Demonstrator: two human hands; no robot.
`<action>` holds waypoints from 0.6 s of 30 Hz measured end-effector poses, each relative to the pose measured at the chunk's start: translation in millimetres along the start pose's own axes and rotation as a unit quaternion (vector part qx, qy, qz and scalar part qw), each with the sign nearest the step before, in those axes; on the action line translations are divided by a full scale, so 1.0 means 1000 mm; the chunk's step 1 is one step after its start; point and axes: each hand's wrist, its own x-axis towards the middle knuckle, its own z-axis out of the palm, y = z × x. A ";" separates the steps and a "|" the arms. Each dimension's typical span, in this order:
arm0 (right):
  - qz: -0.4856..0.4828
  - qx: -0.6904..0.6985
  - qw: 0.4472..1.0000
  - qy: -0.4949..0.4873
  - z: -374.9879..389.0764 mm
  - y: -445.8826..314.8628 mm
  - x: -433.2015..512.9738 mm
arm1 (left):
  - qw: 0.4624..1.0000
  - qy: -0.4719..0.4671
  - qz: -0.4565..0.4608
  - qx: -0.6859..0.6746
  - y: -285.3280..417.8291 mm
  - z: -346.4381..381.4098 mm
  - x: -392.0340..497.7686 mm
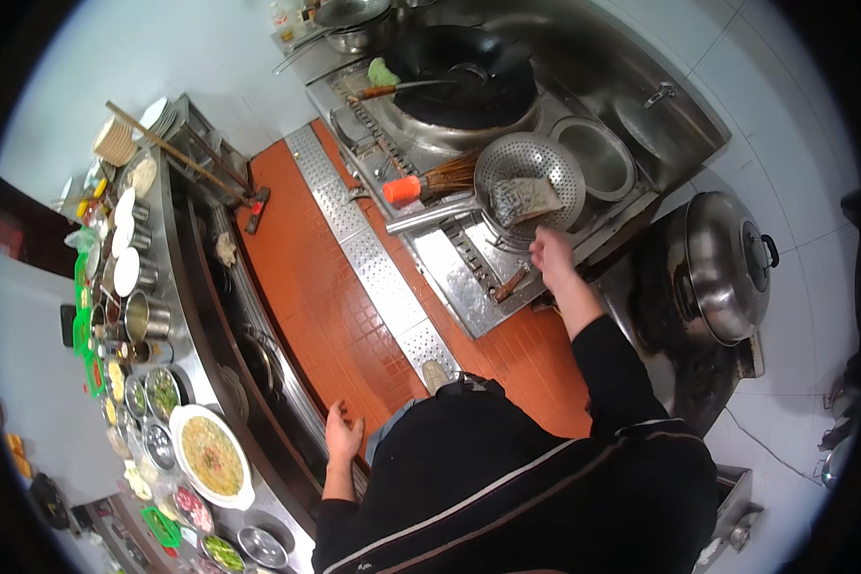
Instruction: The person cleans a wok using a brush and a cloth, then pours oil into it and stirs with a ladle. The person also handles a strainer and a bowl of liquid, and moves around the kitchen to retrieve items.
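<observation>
My right hand (553, 252) is at the near rim of a perforated metal strainer (531, 154), its fingers bent; whether it grips anything is hard to tell. A grey, wet-looking cloth or similar piece (527, 201) lies in the strainer, whose long handle points left. Beside it lies a bamboo wok brush (452, 174) with an orange end. Behind stands a black wok (466, 79) on the stove, with a wooden-handled ladle (380, 91) resting in it. My left hand (344, 430) hangs near the counter edge, fingers apart, holding nothing.
A metal pot (594, 159) sits right of the strainer, and a large lidded pan (725, 269) further right. Along the left counter stand a white tureen of food (212, 457), bowls of ingredients and a steel container (147, 318). A long wooden-handled tool (179, 154) leans across that counter's far end.
</observation>
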 end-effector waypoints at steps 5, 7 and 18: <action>-0.007 -0.129 0.990 -0.056 -0.011 0.102 -0.054 | 0.986 -0.023 -0.162 0.009 -0.064 0.023 -0.020; -0.017 -0.197 0.974 -0.114 -0.003 0.135 -0.080 | 0.979 -0.044 -0.194 0.036 -0.077 0.023 -0.032; -0.058 -0.471 0.856 -0.205 -0.059 0.211 -0.094 | 0.979 -0.061 -0.186 0.048 -0.102 -0.008 0.024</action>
